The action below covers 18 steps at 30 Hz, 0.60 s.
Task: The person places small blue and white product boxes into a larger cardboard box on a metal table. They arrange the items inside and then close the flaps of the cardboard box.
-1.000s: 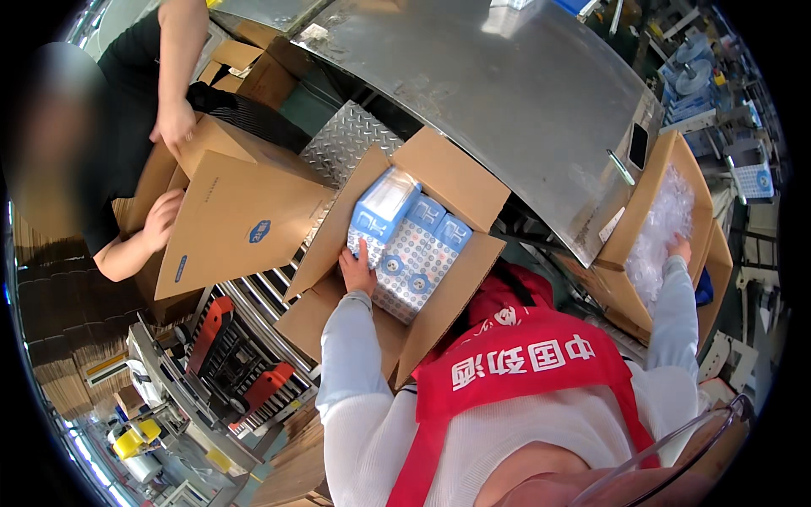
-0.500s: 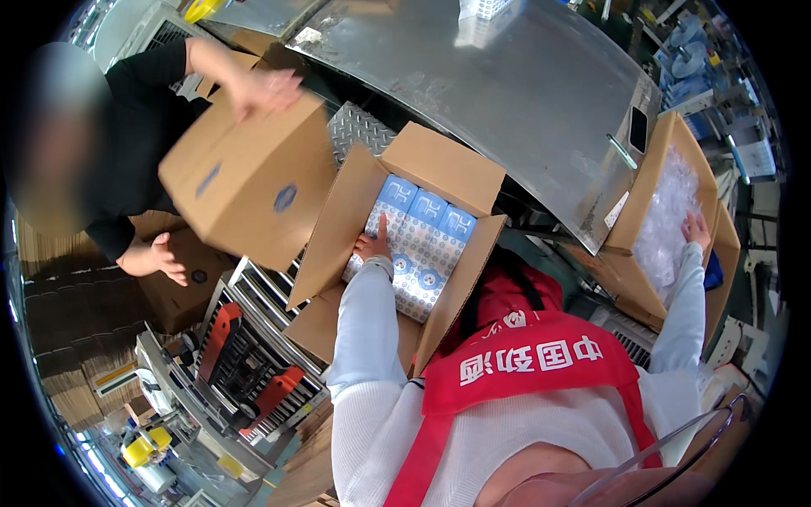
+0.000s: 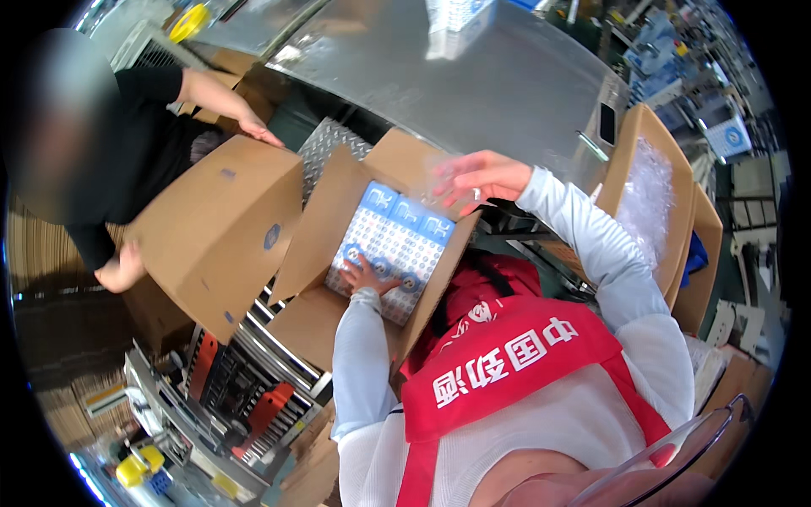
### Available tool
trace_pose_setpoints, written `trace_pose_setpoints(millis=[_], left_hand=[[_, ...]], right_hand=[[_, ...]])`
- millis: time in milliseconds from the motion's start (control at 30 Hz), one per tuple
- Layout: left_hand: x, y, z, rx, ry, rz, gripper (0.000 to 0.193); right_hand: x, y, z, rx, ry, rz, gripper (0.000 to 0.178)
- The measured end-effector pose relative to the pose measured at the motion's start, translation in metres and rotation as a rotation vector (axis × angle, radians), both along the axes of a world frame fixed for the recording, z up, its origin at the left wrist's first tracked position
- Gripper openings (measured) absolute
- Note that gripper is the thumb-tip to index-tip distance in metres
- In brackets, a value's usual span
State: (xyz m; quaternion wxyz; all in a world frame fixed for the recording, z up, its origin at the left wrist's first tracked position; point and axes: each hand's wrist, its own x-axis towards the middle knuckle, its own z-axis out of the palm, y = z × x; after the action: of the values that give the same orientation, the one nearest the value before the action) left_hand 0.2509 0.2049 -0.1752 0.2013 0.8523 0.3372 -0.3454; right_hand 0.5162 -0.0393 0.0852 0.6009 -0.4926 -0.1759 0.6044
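Observation:
In the middle an open cardboard carton (image 3: 297, 241) holds blue-and-white patterned boxes (image 3: 397, 221) packed side by side. My left hand (image 3: 369, 277) reaches into it, its spread fingers resting on the boxes' patterned faces. Above the carton's far right corner, my right hand (image 3: 488, 176) pinches a clear plastic piece (image 3: 438, 179); its shape is blurred. On the right, a tilted cardboard box (image 3: 627, 135) is filled with crumpled-looking clear plastic pieces (image 3: 649, 198).
At left, a co-worker's two hands hold a large closed carton (image 3: 215, 220). A metal table (image 3: 372, 76) spans the back, with a phone (image 3: 607, 124) near its right edge. A roller conveyor (image 3: 258, 325) and an orange-and-black machine (image 3: 236, 389) stand lower left.
My right hand has come from the plastic-filled box to above the carton, bringing a clear plastic piece. My left hand has slid nearer across the boxes and spread. The co-worker's carton has moved lower.

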Motion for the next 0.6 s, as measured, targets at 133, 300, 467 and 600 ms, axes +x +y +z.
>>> trace_pose_setpoints(millis=[133,300,467,600], left_hand=[[-0.003,-0.002,0.001,0.04,0.027,-0.081,0.157],[0.001,-0.008,0.016,0.002,0.114,-0.064,0.156],[0.004,-0.016,0.023,0.111,0.205,-0.105,0.154],[0.003,-0.017,0.023,0.162,0.181,-0.123,0.153]], right_hand=[[-0.008,0.054,-0.071,-0.302,-0.171,0.289,0.054],[-0.01,0.049,-0.118,-0.441,-0.211,0.23,0.051],[-0.017,0.046,-0.093,-0.424,-0.206,0.353,0.051],[-0.019,0.059,-0.079,-0.46,-0.191,0.533,0.064]])
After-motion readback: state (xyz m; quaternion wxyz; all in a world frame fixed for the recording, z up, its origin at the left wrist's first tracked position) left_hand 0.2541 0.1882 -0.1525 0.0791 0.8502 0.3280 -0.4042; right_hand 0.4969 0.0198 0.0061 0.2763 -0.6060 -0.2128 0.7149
